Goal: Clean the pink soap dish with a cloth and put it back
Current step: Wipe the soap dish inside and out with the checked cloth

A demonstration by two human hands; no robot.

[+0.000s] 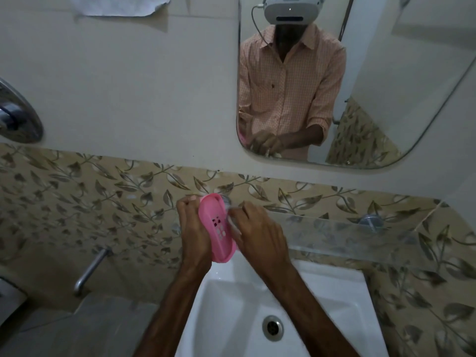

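Our left hand (192,228) curls its fingers round the left edge of the one pink soap dish (217,229), thumb side toward the far wall. It holds the dish up on its edge with the hollow side facing right. The dish hangs in the air between our two hands, above the far rim of the single white sink (231,305) and in front of the leaf-patterned tiles. A small cluster of drain holes shows in its floor.

Our right hand (257,237) touches the dish's right rim, its fingers pinching one pale cloth (230,218) against it. The cloth is blurred, so we cannot tell how it is folded.

One drain (273,328) sits in the near part of the basin. One glass shelf (334,234) runs along the wall to the right. One mirror (381,60) hangs above it, and one metal tap (90,269) juts from the tiles at left.
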